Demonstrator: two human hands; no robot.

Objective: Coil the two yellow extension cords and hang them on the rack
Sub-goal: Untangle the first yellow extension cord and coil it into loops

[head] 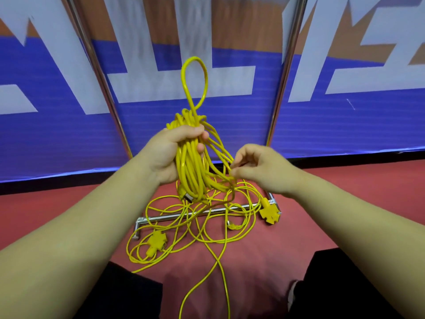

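Now left hand [165, 155] clenches coiled cord bundle [188, 166], long axis upright. Right hand [259, 169] pinches loose strand [219, 145] just right of bundle, strand trailing down to floor [310, 215].

Clenched left hand [170, 155], right hand [259, 171] in pinch

Bright, even overhead light; soft shadow on floor [264, 261]; glare streaks on rack poles [286, 65]; edges bowed, banner [207, 88] slightly smeared.

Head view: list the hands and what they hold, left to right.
left hand, gripping the bundle → yellow cord coil → right hand, which seems to pinch a strand trailing from the coil
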